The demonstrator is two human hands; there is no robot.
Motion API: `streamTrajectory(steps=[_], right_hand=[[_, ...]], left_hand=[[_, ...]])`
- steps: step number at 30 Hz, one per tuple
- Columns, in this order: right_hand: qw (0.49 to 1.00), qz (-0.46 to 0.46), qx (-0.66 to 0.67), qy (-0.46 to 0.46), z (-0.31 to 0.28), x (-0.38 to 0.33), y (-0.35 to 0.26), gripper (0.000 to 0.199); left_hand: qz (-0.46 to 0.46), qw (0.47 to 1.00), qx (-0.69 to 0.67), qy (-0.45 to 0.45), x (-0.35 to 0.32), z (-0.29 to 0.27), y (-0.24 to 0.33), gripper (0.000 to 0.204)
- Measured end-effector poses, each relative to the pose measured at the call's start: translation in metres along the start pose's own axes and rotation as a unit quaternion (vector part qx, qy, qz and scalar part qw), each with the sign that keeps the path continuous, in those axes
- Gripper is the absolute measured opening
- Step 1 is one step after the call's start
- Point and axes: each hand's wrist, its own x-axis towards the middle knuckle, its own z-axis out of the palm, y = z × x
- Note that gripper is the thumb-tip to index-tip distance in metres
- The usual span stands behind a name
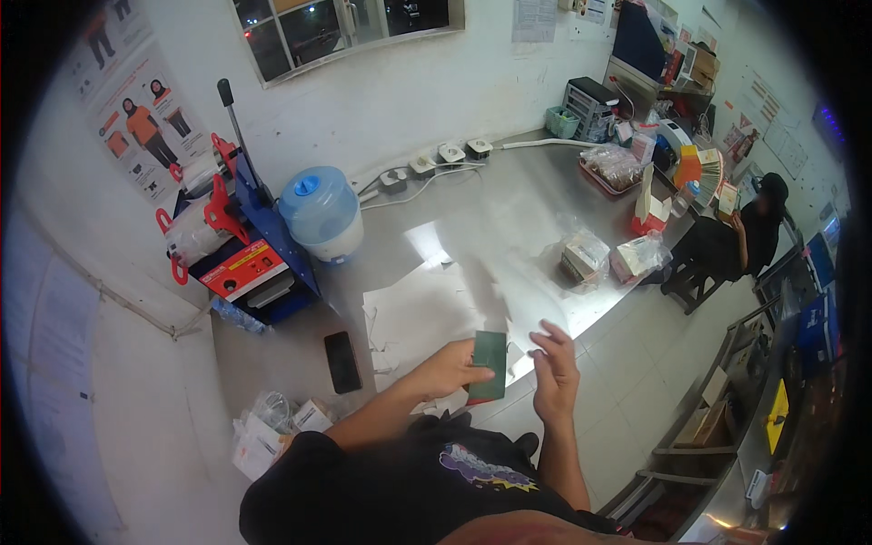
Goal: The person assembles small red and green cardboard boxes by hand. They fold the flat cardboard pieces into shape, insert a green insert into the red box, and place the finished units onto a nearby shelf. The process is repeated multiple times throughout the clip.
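Observation:
My left hand [451,368] is closed around a flat green rectangular packet [490,357], thumb on top. A thin red strip shows along the packet's lower edge; I cannot tell what kind it is. To its right, my right hand [555,374] is raised with fingers apart and holds nothing visible. Beneath both hands, at the near edge of the metal table, lies a white sheet of paper or card [413,313] with ragged edges. A pale, blurred shape crosses the table just beyond the packet.
Left of the sheet are a black phone [342,361] and a blue sealing machine [272,241]. A blue-lidded tub [318,213] stands by the wall. Bagged bundles [581,256] sit near the right edge. Another person [736,236] sits at the far right, holding something.

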Motion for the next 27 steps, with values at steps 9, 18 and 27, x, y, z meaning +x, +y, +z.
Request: streamTrajectory(steps=[9,18,27], right_hand=[[0.991,-0.020,-0.124,-0.044,-0.026,-0.020,0.040,0.031],[0.931,0.196,0.093,0.295,-0.042,-0.051,0.061,0.030],[0.902,0.244,0.135,0.329,-0.042,-0.063,0.075,0.033]], left_hand=[[-0.006,0.914,0.358,-0.193,-0.013,0.003,0.020,0.040],[0.049,0.791,0.349,0.499,-0.020,-0.112,-0.104,0.059],[-0.283,0.577,0.467,0.606,-0.070,-0.176,-0.189,0.078]])
